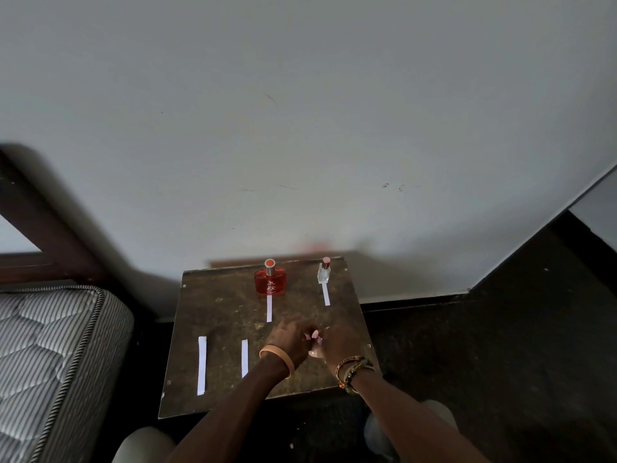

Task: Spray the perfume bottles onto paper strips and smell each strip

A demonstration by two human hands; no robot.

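Observation:
On a small dark brown table [220, 315] my left hand [288, 339] and my right hand [337, 342] meet around a small pink perfume bottle [314, 344], mostly hidden between them. Both hands' fingers curl on it; the pink cap shows at the top. A red perfume bottle [270, 282] stands upright at the back, a white paper strip [269, 308] in front of it. A small clear bottle [324, 272] with a pink cap stands at the back right, with its own strip [326, 294]. Two more strips [201, 364] [244, 358] lie at the front left.
A striped mattress [50, 345] lies left of the table. A pale wall [300, 128] rises right behind the table. Dark floor [484, 362] spreads to the right. My knees [143, 444] show below the table's front edge.

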